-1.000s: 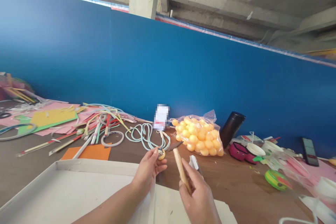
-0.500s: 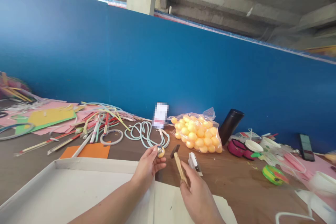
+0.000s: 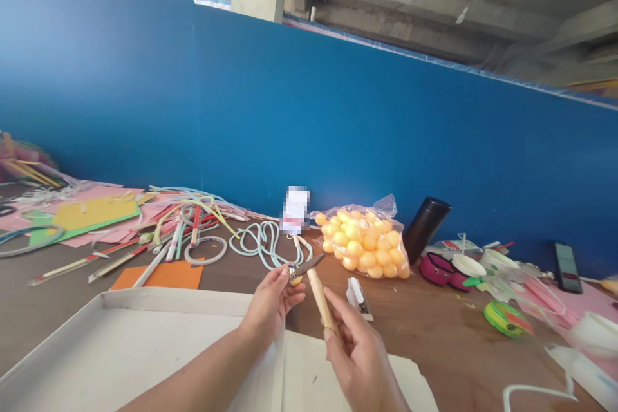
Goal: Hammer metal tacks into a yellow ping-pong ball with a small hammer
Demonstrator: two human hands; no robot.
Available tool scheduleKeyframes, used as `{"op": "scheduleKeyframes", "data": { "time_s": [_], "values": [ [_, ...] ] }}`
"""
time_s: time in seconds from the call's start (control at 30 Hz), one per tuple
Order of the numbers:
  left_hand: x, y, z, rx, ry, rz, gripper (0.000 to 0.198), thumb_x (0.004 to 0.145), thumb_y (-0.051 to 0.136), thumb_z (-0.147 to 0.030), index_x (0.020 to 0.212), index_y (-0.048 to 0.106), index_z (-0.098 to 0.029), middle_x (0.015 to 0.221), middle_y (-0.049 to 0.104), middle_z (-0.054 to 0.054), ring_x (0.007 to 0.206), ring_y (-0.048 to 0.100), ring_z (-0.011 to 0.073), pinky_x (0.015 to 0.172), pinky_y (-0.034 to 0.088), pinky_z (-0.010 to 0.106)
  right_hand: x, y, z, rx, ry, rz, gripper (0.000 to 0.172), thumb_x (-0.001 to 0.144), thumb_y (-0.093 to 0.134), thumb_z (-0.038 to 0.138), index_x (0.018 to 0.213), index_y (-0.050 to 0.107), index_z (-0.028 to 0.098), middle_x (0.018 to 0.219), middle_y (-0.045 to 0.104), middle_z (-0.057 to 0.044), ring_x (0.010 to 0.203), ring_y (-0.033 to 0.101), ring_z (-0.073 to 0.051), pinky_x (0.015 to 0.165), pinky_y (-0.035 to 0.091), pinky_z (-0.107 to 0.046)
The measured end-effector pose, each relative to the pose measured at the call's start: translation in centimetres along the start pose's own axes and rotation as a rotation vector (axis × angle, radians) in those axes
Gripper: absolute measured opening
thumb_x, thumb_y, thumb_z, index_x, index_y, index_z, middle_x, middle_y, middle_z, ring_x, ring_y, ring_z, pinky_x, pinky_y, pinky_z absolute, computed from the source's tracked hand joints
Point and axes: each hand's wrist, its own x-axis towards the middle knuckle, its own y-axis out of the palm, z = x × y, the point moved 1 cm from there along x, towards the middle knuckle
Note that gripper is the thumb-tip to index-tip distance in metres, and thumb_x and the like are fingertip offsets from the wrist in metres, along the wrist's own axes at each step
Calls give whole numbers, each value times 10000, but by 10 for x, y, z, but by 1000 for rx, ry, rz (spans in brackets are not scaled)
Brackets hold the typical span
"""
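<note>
My right hand (image 3: pixel 360 351) grips a small hammer (image 3: pixel 320 299) by its pale wooden handle. The dark metal head lies against or just in front of a small orange ball with a shiny silver part (image 3: pixel 296 279). That ball is pinched between the thumb and fingers of my left hand (image 3: pixel 273 301), and the hammer head partly covers it; whether the two touch I cannot tell. Below my hands are a white box lid (image 3: pixel 159 347) and a cream sheet (image 3: pixel 313 376). Just right of the hammer lies a small clear packet (image 3: pixel 358 298).
Behind stands a clear bag of orange balls (image 3: pixel 364 244), with a black cylinder (image 3: pixel 426 226) beside it. Pale blue cord (image 3: pixel 263 244), coloured strips and paper (image 3: pixel 96 214) lie left. At right are a green tape measure (image 3: pixel 506 318), cups and a phone (image 3: pixel 567 267).
The hammer has swung left and tilted, bringing its head from beside the ball to over it. My right hand has turned slightly; my left hand has barely moved.
</note>
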Motion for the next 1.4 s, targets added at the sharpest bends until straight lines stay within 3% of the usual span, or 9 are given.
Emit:
{"op": "scheduleKeyframes", "data": {
  "time_s": [0.2, 0.47, 0.93, 1.13, 1.4],
  "values": [
    [0, 0, 0, 4, 0, 1, 171, 817, 553, -197, 981, 562, -149, 772, 630, 57, 681, 658, 137, 618, 545, 232, 0, -1, 1, -92, -48, -23, 469, 764, 480, 253, 1225, 547, 201, 1016, 665, -89, 839, 633, -214, 721, 536, -286],
    [0, 1, -1, 10, -3, -21, 152, 826, 539, -194, 971, 553, -152, 780, 643, 62, 706, 675, 155, 643, 551, 241, 0, 0, -2, -57, -38, -42, 456, 771, 492, 261, 1220, 554, 204, 935, 689, -80, 690, 645, -189, 632, 549, -274],
    [2, -2, 0, -2, 0, -6, 134, 779, 613, -253, 852, 554, -158, 805, 645, 53, 716, 678, 163, 635, 560, 243, 0, -4, -1, -45, -45, -118, 464, 787, 506, 321, 1233, 537, 198, 971, 694, -93, 734, 663, -200, 646, 556, -272],
    [1, -1, -1, -23, 16, -10, 141, 764, 633, -254, 803, 541, -155, 723, 632, 35, 672, 671, 145, 629, 562, 233, -1, -3, 2, -135, -100, -25, 472, 771, 478, 218, 1240, 528, 213, 1138, 627, -75, 940, 620, -211, 778, 526, -266],
    [1, 0, -1, -17, 15, -27, 141, 762, 638, -252, 792, 537, -158, 719, 630, 28, 674, 674, 144, 649, 563, 235, -1, -4, 2, -147, -78, 19, 485, 787, 457, 206, 1271, 485, 216, 1162, 597, -71, 950, 606, -200, 787, 513, -254]
  ]
}}
